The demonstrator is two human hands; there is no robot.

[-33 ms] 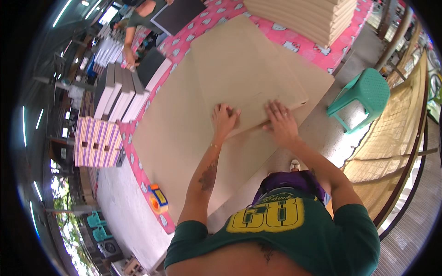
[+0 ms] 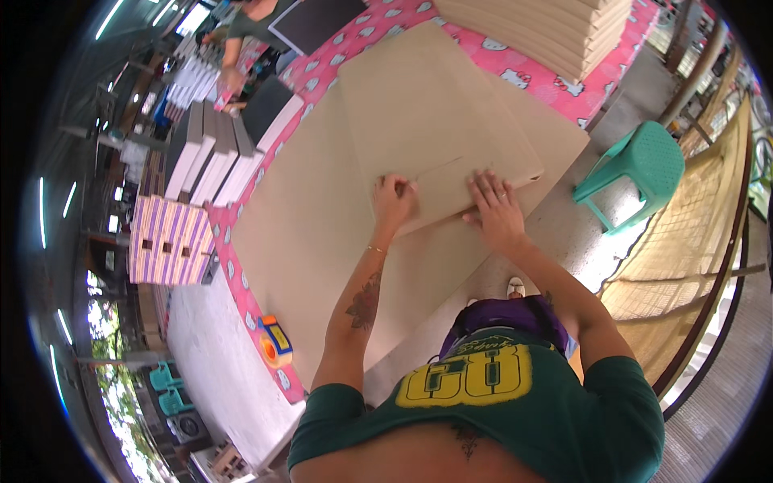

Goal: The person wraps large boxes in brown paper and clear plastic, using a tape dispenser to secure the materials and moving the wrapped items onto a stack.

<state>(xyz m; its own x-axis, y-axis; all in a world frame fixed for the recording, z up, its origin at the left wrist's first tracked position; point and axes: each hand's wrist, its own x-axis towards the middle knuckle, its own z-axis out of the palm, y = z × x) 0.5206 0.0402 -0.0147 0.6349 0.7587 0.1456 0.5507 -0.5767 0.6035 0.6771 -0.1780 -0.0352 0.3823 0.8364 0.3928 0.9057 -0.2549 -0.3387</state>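
Observation:
A flat brown package (image 2: 435, 105), of cardboard or heavy paper, lies on a larger brown sheet (image 2: 298, 209) spread over the table. Near the package's front edge, my left hand (image 2: 393, 203) rests with curled fingers, slightly blurred; what they pinch, if anything, is hidden. My right hand (image 2: 495, 201) presses flat on the same edge, fingers apart, close to the front right corner, where a small dark gap shows. A thin crease line runs across the package's top between the two hands.
A pink patterned cloth (image 2: 322, 60) covers the table. Stacked brown packages (image 2: 539, 32) stand at the back right, thick dark-covered books (image 2: 217, 153) at the left. An orange-and-blue object (image 2: 276, 342) sits at the near left edge. A green stool (image 2: 640, 165) stands right. Another person (image 2: 258, 20) works behind.
My left hand's fingers have shifted slightly on the package, and the crease line beside them shows longer. My right hand stays about where it was. The other person's hand has moved above the books.

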